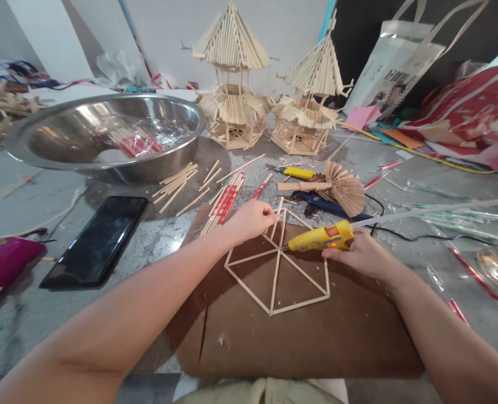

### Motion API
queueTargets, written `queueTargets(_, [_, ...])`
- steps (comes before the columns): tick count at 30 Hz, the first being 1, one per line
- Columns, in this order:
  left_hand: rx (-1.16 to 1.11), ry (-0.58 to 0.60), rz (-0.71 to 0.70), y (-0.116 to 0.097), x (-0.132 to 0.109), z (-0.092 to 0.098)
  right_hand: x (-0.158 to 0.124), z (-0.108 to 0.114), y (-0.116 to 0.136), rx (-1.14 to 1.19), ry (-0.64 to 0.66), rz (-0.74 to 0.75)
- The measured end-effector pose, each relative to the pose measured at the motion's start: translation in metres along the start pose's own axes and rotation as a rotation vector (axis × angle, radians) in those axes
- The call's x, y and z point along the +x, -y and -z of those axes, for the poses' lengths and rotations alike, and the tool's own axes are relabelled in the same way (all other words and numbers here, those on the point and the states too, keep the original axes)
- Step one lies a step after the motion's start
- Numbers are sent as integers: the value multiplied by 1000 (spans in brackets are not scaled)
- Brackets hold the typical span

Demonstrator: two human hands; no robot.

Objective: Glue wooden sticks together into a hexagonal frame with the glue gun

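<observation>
A hexagonal frame of thin wooden sticks (276, 280), with spokes meeting in the middle, lies on a brown board (316, 342). My left hand (255, 217) is above its far left part, thumb and fingers pinched on a short wooden stick (281, 206). In my right hand (364, 255) is a yellow glue gun (322, 237), its nozzle pointing left at the hub where the spokes meet. A clear glue stick (383, 217) runs out of the gun's back to the right. My left hand and the gun cover parts of the frame's far side.
Two stick-built pavilions (236, 106) stand at the back. A steel basin (105, 160) holds wrapped chopsticks. A black phone (97, 241), loose sticks (177, 185), a yellow cutter (297, 173), blue pliers (316, 202) and a folded paper fan (345, 188) surround the board.
</observation>
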State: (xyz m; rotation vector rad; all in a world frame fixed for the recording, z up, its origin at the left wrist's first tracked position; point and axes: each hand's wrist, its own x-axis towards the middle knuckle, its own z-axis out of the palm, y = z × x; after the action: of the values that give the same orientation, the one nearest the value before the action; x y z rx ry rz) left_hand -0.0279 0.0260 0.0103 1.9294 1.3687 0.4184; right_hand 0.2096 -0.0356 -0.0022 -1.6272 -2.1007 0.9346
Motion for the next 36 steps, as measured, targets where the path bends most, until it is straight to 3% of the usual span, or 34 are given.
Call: queueTargets(36, [5,9,7,-1,-1,-1,0,1,-1,5,-2,32])
